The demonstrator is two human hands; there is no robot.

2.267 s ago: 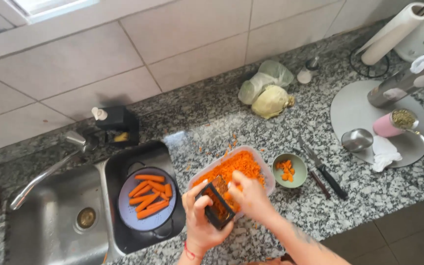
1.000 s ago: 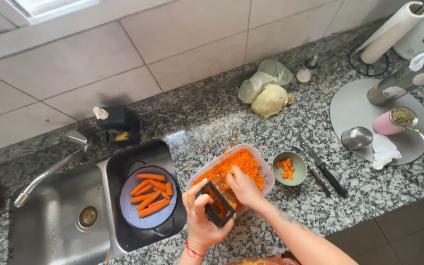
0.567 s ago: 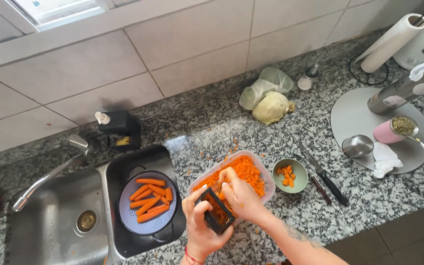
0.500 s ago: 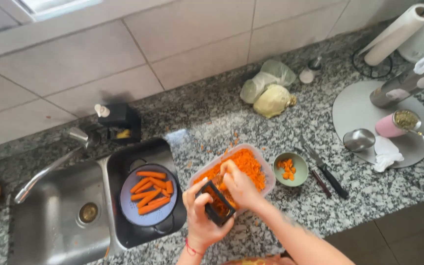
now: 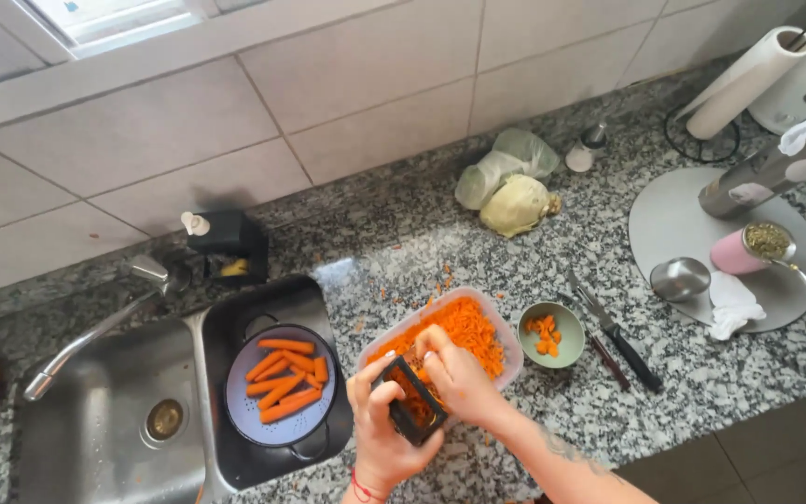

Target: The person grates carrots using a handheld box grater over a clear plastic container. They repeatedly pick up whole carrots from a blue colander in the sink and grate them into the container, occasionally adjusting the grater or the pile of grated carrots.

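Near edge of the granite counter (image 5: 748, 392): left hand (image 5: 380, 439) wrapped around a black box grater (image 5: 409, 401), tilted over the near-left corner of a clear plastic tub (image 5: 506, 359) of grated carrot (image 5: 464, 331). Right hand (image 5: 459, 378) pressed flat-fingered against the grater's face; whatever it pinches is hidden. Left, in the sink (image 5: 95, 411): blue colander (image 5: 254, 420) holding whole peeled carrots (image 5: 286, 378). Right of the tub: small green bowl (image 5: 566, 331) with carrot bits, then a black-handled knife (image 5: 622, 341). Far side: bagged cabbage (image 5: 515, 205). Far right: paper towel roll (image 5: 743, 79).
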